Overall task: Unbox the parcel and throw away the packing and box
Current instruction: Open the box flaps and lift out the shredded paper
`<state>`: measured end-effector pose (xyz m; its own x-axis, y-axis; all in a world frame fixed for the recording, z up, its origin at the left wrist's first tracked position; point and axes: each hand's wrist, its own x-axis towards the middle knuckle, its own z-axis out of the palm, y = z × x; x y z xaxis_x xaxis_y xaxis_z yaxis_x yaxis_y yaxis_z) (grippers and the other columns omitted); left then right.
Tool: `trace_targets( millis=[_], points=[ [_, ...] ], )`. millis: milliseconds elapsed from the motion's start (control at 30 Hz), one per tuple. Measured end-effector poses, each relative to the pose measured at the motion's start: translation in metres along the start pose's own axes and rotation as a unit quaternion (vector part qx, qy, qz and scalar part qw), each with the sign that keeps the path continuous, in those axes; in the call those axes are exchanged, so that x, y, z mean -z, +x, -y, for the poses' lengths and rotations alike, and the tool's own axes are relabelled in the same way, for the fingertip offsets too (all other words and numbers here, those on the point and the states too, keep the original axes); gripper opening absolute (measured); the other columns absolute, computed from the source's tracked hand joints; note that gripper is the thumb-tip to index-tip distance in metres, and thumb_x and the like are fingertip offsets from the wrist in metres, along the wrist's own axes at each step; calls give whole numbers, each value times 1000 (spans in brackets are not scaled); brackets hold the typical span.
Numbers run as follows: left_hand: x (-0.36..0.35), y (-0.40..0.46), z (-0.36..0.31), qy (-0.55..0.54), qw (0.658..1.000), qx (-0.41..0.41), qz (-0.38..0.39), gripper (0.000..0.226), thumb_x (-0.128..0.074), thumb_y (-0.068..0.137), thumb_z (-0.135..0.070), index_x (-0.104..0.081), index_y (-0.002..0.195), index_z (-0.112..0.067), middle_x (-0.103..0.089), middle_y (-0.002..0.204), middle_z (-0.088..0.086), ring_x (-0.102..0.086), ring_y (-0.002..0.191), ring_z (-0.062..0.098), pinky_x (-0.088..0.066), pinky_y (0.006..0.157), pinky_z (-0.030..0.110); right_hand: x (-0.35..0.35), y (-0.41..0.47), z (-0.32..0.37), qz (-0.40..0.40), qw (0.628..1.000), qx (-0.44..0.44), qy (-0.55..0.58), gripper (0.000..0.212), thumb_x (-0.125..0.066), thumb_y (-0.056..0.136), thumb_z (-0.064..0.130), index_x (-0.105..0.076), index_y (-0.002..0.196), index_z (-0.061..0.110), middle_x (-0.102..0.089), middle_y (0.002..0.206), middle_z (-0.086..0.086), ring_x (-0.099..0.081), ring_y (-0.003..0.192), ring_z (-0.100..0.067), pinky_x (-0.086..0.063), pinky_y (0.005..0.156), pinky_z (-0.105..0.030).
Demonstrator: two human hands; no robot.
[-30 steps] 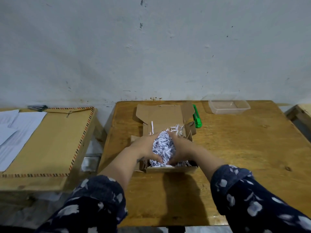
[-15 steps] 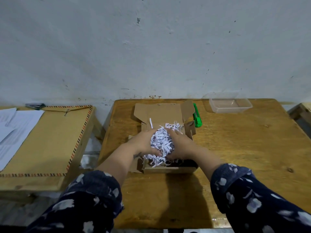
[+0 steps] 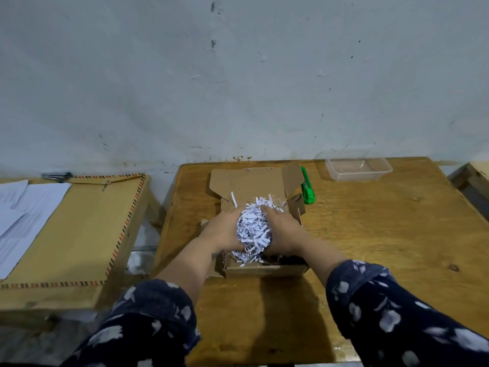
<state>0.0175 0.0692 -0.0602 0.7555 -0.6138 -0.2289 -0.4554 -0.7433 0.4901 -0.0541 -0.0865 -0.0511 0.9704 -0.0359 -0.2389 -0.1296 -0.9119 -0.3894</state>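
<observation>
A small brown cardboard box [image 3: 264,270] stands open on the wooden table [image 3: 370,234], its lid flaps folded back toward the wall. A wad of white shredded paper [image 3: 253,230] is bunched just above the box's opening. My left hand [image 3: 221,231] presses it from the left and my right hand [image 3: 285,231] from the right, so both hold the wad between them. More shreds trail down into the box and lie at its far end. Something dark shows at the box's near right inside; I cannot tell what it is.
A green utility knife [image 3: 307,190] lies right of the box's flap. A clear plastic tray [image 3: 358,169] sits at the table's far right by the wall. On a lower bench to the left lie a large brown envelope [image 3: 79,229] and white papers [image 3: 23,207].
Both hands have closed around the shredded paper and raised it from inside the box to just above the rim, squeezing it into a tighter wad.
</observation>
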Motion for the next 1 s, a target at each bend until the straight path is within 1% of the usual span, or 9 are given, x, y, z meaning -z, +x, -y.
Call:
trace_targets(
  millis=[133,233,333,400,500,600,700,833,1000],
  points=[
    [15,-3,-3,-7,999,-28,-29,101,-89,59,-25,-36,144,-33,-56,131,-4,-52,121,19,-45,101,42,15,0,6,-20,999,20,-33,111,-83,62,38,-15,146,16,-48,135,-11,-45,122,-33,-38,104,-42],
    [36,-2,-14,-6,997,-59,-54,99,-89,60,-31,-35,144,-35,-56,132,-4,-52,120,19,-44,97,36,37,-3,10,-51,997,30,-54,119,-85,58,41,-12,148,16,-44,140,-10,-42,126,-34,-36,106,-45],
    [55,2,-33,-7,993,-98,-69,98,-89,61,-31,-38,144,-30,-53,137,-2,-49,126,19,-40,98,31,60,-11,10,-89,993,27,-66,119,-84,57,43,-13,148,15,-42,142,-11,-39,127,-35,-34,108,-47],
    [65,5,-50,-3,989,-123,-79,96,-89,60,-34,-41,142,-29,-55,137,-2,-50,125,18,-42,102,35,76,-21,6,-115,990,22,-73,118,-83,57,47,-14,147,13,-43,142,-12,-40,128,-35,-33,108,-45],
    [68,14,-78,3,986,-151,-78,95,-88,59,-37,-42,141,-29,-57,133,-1,-52,122,19,-45,101,39,95,-42,-7,-140,987,4,-79,118,-83,57,49,-16,147,11,-44,140,-12,-41,126,-33,-32,106,-41],
    [56,23,-109,5,982,-179,-63,98,-86,53,-43,-41,139,-32,-59,128,-2,-57,116,18,-48,98,40,107,-68,-27,-149,985,-28,-79,116,-84,60,43,-15,147,11,-43,142,-13,-41,128,-32,-32,106,-40],
    [32,32,-141,-1,978,-207,-31,93,-87,53,-34,-46,136,-28,-60,126,-1,-58,113,17,-48,98,36,108,-93,-57,-149,984,-63,-74,115,-84,59,40,-15,147,11,-46,139,-14,-43,124,-33,-38,102,-42],
    [-15,47,-184,-7,973,-230,9,82,-86,56,-31,-50,130,-26,-62,123,1,-59,112,20,-49,96,38,96,-121,-112,-144,982,-105,-58,113,-84,57,40,-20,145,10,-51,134,-13,-48,119,-33,-39,99,-39],
    [-74,59,-220,8,976,-207,62,92,-86,63,-28,-40,142,-22,-54,133,6,-50,124,25,-39,106,37,66,-138,-178,-108,981,-158,-12,127,-87,46,50,-19,146,14,-47,140,-8,-46,125,-32,-39,104,-44]
  ],
)
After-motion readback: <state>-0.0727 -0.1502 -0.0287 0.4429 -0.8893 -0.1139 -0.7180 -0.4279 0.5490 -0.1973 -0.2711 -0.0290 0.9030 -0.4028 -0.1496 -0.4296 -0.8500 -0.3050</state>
